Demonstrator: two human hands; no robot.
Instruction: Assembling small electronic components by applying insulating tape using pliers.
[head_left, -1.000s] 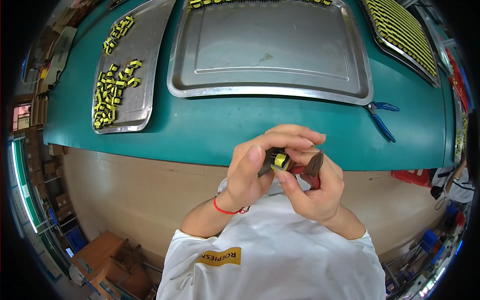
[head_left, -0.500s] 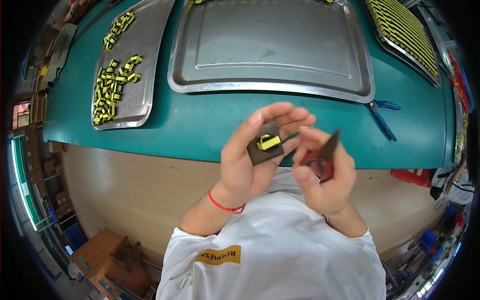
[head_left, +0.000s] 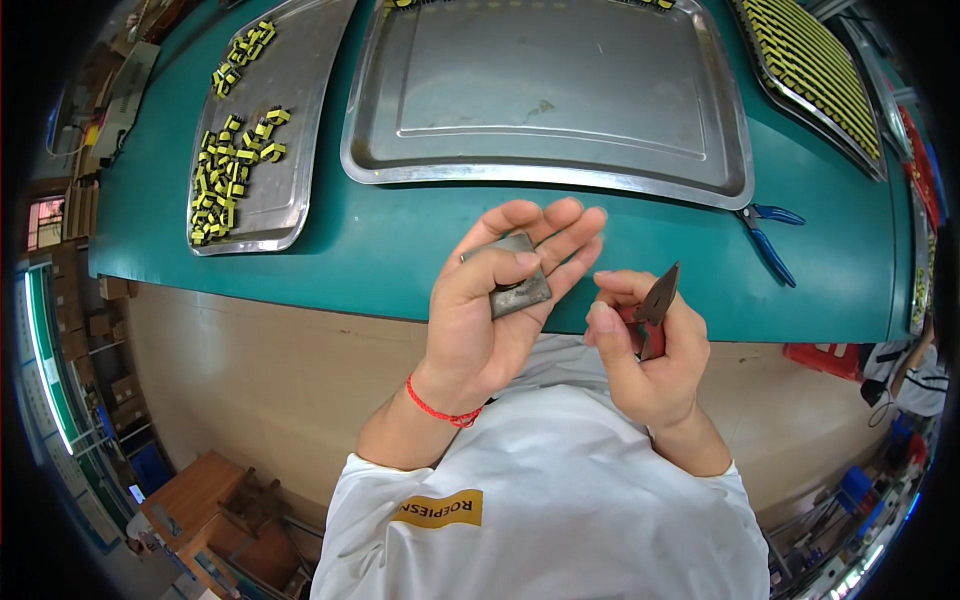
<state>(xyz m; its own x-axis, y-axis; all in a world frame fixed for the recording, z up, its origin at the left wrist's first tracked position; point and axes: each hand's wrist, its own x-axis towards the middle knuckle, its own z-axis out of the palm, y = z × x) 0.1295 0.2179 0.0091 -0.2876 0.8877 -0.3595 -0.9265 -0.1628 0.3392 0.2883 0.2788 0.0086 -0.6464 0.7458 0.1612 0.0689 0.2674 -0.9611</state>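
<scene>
Left hand (head_left: 487, 335): raised palm-up over the near edge of the green table (head_left: 400, 240), pressing a flat grey metal plate (head_left: 527, 293) under the thumb, other fingers loosely spread.
Metal plate: resting tilted across the left fingers, dark hole partly covered by the thumb.
Right hand (head_left: 662, 372): curled around red-handled pliers (head_left: 658, 302), tips pointing far; thumb and forefinger close together, too small to tell whether pinching anything else.
Left tray (head_left: 285, 180): strewn with loose yellow-and-black transformers (head_left: 217, 185).
Middle tray (head_left: 550, 110): edged with more at the far side.
Right tray (head_left: 820, 133): packed in neat rows.
Blue-handled pliers (head_left: 770, 255): lying by the middle tray's near right corner.
Step in hand: probably settling the plate, not gripping with pliers.
Next move: seemingly calling for a steady plate and clearance between plier tips and left fingers.
</scene>
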